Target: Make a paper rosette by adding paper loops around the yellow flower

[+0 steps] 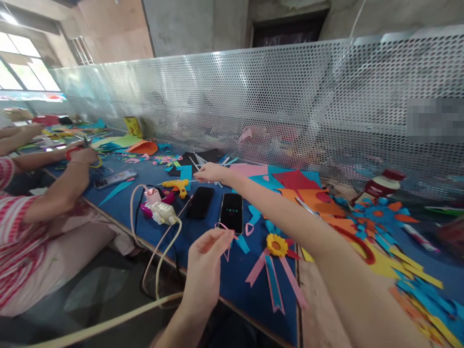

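Bare right forearm [300,232] spans the blue tabletop [237,287]; the right hand [213,172] curls near thin white sticks [194,164], any hold indiscernible. The left hand [206,258] pinches a narrow pink strip [228,257] by the black rectangular phone [232,200]. Low forearm withdrawal could drag the yellow scalloped flower [277,245].

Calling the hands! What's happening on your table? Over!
Left hand pinching thin pink strip. Right hand stretched out beside white sticks. Two phones lying between the hands.

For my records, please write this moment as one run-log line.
left hand: pinches pink strip | right hand: outstretched by white sticks, grip unclear | nearby: yellow glue gun, lit phone, yellow flower
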Demonstrator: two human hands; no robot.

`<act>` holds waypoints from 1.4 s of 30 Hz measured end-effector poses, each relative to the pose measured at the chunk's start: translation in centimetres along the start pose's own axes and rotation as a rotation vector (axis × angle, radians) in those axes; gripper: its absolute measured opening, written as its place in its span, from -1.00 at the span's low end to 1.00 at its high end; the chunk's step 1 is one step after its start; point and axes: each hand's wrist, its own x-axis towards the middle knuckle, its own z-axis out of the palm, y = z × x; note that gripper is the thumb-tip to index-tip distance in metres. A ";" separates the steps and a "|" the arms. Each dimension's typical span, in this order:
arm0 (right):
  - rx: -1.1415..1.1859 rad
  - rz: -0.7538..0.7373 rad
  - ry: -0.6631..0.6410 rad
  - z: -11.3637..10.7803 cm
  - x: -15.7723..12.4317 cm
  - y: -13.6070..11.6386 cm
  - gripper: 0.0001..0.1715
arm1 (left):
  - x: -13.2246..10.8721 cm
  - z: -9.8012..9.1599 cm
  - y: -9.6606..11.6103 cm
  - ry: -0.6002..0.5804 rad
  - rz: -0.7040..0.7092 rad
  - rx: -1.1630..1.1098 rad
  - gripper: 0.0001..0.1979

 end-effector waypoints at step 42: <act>0.448 0.129 0.179 -1.3 -24.2 7.4 -0.79 | 1.2 2.1 -2.5 -0.418 -0.088 0.493 -0.79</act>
